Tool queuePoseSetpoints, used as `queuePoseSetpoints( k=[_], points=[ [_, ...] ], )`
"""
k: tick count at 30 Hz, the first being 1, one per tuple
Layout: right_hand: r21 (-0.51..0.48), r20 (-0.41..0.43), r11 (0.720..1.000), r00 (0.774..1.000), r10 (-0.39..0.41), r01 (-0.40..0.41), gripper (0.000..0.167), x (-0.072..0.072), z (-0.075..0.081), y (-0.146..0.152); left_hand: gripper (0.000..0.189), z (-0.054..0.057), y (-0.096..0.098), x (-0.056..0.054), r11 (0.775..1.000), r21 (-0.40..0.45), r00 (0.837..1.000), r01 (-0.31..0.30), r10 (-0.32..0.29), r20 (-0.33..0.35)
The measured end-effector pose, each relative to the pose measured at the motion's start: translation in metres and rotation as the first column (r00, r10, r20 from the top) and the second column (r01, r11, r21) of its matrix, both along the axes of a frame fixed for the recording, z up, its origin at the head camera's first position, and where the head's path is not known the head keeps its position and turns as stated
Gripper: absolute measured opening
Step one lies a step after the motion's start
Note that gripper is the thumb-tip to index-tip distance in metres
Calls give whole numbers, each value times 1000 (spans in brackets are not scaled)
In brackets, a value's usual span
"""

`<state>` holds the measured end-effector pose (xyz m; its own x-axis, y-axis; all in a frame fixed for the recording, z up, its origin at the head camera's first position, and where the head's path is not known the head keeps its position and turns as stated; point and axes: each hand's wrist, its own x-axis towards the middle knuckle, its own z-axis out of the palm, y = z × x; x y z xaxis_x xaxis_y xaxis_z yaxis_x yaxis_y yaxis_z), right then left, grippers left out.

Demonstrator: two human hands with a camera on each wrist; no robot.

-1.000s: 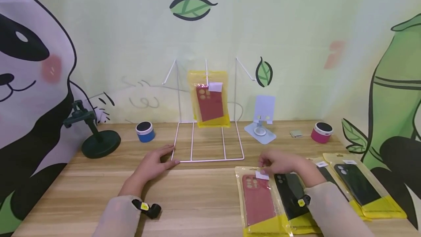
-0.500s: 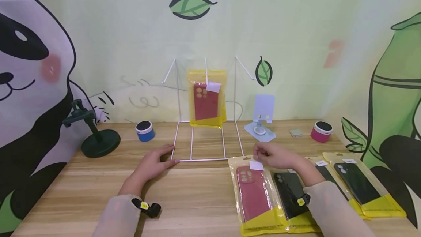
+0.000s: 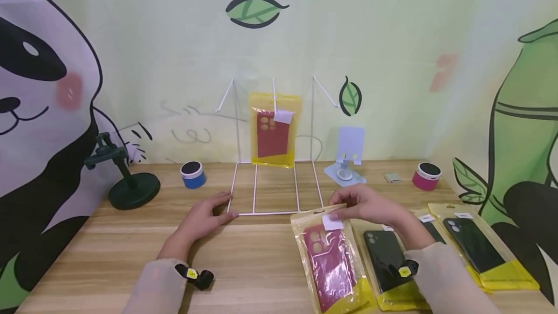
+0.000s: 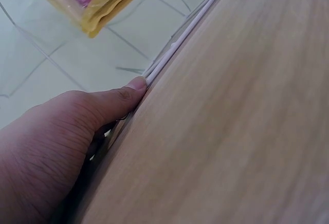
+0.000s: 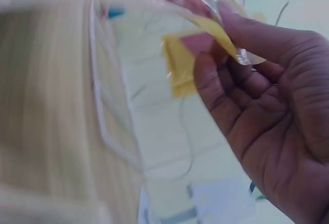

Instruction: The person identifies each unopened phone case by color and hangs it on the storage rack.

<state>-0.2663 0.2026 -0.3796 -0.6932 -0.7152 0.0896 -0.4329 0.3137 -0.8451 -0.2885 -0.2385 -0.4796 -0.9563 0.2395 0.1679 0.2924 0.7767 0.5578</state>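
Observation:
My right hand pinches the top edge of a red phone case in a clear-and-yellow bag, near its white label. The bag is tilted, top end raised off the table, its lower end toward me. In the right wrist view, thumb and fingertips meet at the bag's edge. A white wire display rack stands at the middle back. My left hand rests on its front left base corner, thumb against the wire. From the rack's middle hook hangs another bagged red phone case.
To the right lie several bagged dark phone cases, partly under my right forearm. Behind are a light blue phone stand, a pink speaker and a small pale square. A blue speaker and dark green stand sit left.
My right hand has moved left and slightly up, drawing the bagged red phone case away from the dark ones and lifting its top. The hanging bag has swung slightly. My left hand stays put.

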Motion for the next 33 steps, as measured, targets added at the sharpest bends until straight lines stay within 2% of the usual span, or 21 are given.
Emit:
queuePoseSetpoints(
  k=[3, 5, 7, 8, 10, 11, 14, 15, 16, 17, 19, 21, 23, 26, 30, 33],
  points=[
    [-117, -62, 993, 998, 10, -18, 6, 11, 11, -8, 67, 0, 0, 1, 1000, 3, 1000, 14, -14, -13],
    [-202, -123, 979, 992, 8, -33, 8, 19, 22, -18, 67, 1, -2, 1, 1000, 8, 1000, 17, -17, -18],
    [-290, -197, 956, 980, -4, -54, 13, 28, 36, -29, 67, 0, -3, 1, 1000, 5, 1000, 20, -20, -20],
    [-328, -255, 942, 967, -17, -70, 17, 31, 43, -35, 67, 0, -3, 1, 1000, 5, 1000, 18, -18, -17],
    [-376, -381, 922, 922, -61, -95, 24, 37, 61, -48, 67, 0, -4, 1, 1000, 2, 1000, 10, -10, -12],
    [-394, -447, 912, 891, -86, -110, 26, 39, 72, -56, 67, 0, -4, 2, 1000, -2, 1000, 7, -7, -13],
    [-437, -602, 892, 774, -194, -116, 27, 41, 102, -77, 67, 1, -5, 2, 1000, -1, 1000, 6, -6, -22],
    [-456, -619, 883, 751, -229, -107, 26, 41, 111, -83, 67, 2, -5, 2, 1000, 0, 1000, 10, -10, -25],
    [-486, -617, 869, 739, -270, -88, 25, 41, 119, -89, 67, 2, -5, 3, 1000, 2, 1000, 13, -13, -23],
    [-521, -598, 851, 738, -311, -64, 23, 41, 125, -94, 67, 3, -4, 3, 1000, 2, 1000, 13, -13, -21],
    [-599, -524, 801, 755, -395, 4, 18, 38, 132, -102, 67, 3, -2, 2, 1000, 4, 1000, 13, -13, -11],
    [-654, -431, 753, 781, -452, 75, 14, 33, 133, -110, 67, 3, 0, 2, 1000, 11, 1000, 16, -16, 1],
    [-681, -353, 720, 799, -487, 138, 11, 25, 130, -117, 68, 2, 2, 2, 1000, 13, 1000, 13, -13, 13],
    [-685, -296, 695, 787, -541, 220, 13, 12, 124, -123, 69, 1, 2, 1, 1000, 14, 1000, 18, -18, 11],
    [-706, -227, 636, 751, -620, 311, 16, -3, 115, -124, 68, 0, -2, 1, 1000, 2, 1000, 7, -7, 2],
    [-714, -162, 600, 749, -643, 361, 20, -10, 110, -126, 68, -1, -6, 2, 1000, -4, 1000, 1, -1, 3]
  ],
)
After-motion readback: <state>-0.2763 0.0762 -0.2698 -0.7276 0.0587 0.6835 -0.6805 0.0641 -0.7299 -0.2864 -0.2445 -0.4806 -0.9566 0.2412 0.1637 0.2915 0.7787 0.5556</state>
